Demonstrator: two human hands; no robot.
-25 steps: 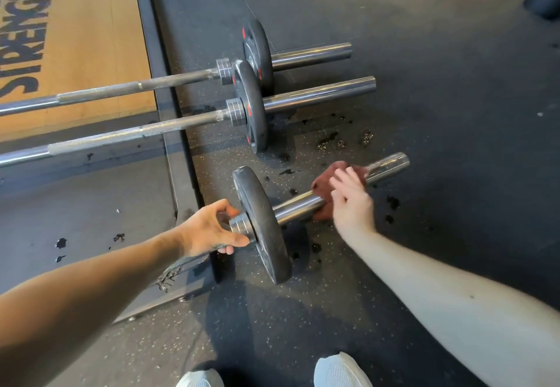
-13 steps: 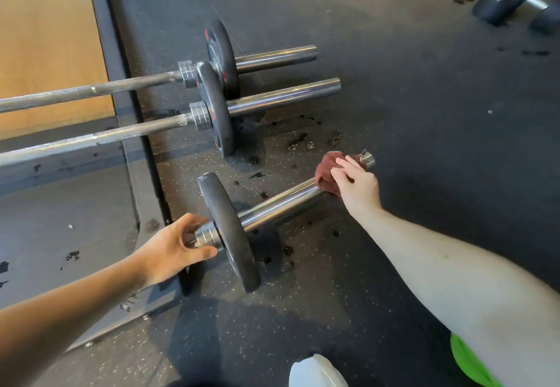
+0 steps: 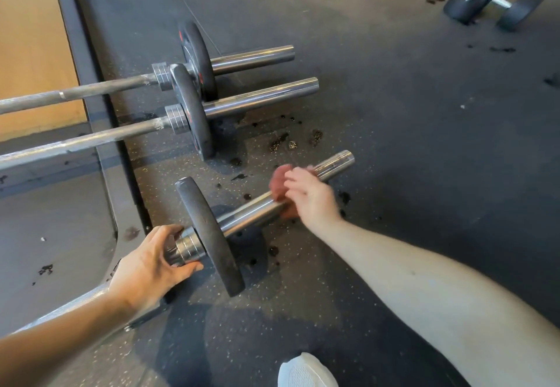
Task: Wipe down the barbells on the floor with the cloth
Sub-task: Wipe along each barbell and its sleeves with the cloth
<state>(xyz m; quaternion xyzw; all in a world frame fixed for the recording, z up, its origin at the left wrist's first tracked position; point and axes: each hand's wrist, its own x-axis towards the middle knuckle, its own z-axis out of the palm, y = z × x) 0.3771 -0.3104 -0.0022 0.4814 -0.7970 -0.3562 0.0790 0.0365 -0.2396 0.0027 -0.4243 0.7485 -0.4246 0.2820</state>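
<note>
Three barbells lie on the dark rubber floor. The nearest barbell (image 3: pixel 248 212) has a black plate (image 3: pixel 209 239) and a chrome sleeve pointing up and right. My left hand (image 3: pixel 151 262) grips its collar just left of the plate. My right hand (image 3: pixel 309 194) holds a reddish cloth (image 3: pixel 280 185) wrapped round the middle of the sleeve; the sleeve's end sticks out beyond my fingers. Two more barbells, the middle barbell (image 3: pixel 260 99) and the far barbell (image 3: pixel 251 56), lie parallel behind, each with a black plate.
A wooden platform (image 3: pixel 33 38) with a dark metal frame (image 3: pixel 88 62) lies at the left. Dumbbells (image 3: pixel 491 2) sit at the top right. Dark wet spots (image 3: pixel 281 143) dot the floor near the sleeve. My white shoe (image 3: pixel 306 371) shows at the bottom edge.
My right hand with the cloth has slid back along the sleeve from its end toward the plate. The left hand keeps its grip on the collar. The camera shifted a little.
</note>
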